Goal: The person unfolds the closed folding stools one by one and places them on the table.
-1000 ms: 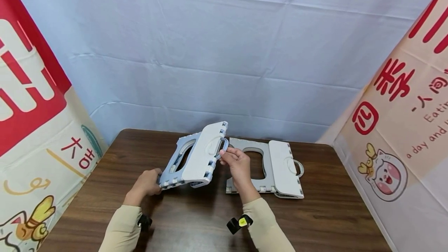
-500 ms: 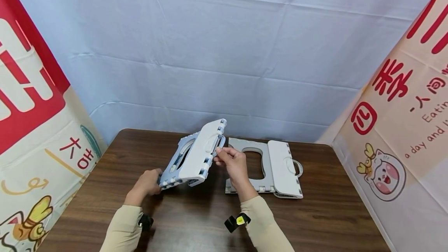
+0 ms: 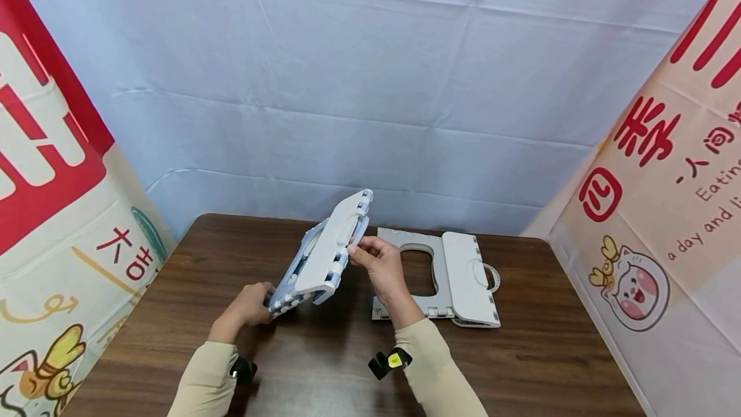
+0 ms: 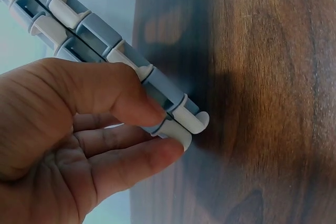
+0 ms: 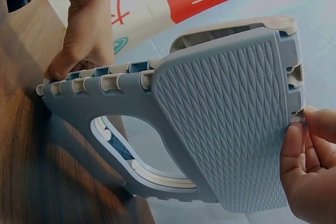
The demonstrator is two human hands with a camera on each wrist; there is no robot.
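Two folding stools are in view. The folded stool is held tilted above the middle of the brown surface, its upper end toward 1 o'clock and its lower end toward 7 o'clock. The second stool lies flat on the surface at 3 o'clock from the held one, just beside it.

From the head view, the left hand grips the lower corner of the held stool and the right hand takes its right edge near the middle, but the finger placement is small there.

The left wrist view closes in on what the head view cannot resolve: the thumb lies over the blue-and-white hinge knuckles at the stool's corner, with the fingers curled beneath, so the left hand is clamped round that corner above the wood grain.

The right wrist view alone shows the stool's underside, a blue-grey panel with a diamond tread pattern and an oval opening in the leg. There the right hand pinches the panel's edge at 4 o'clock, with the left hand at 10 o'clock on the hinge row.

Two printed banners flank the scene, one at 9 o'clock and one at 3 o'clock.
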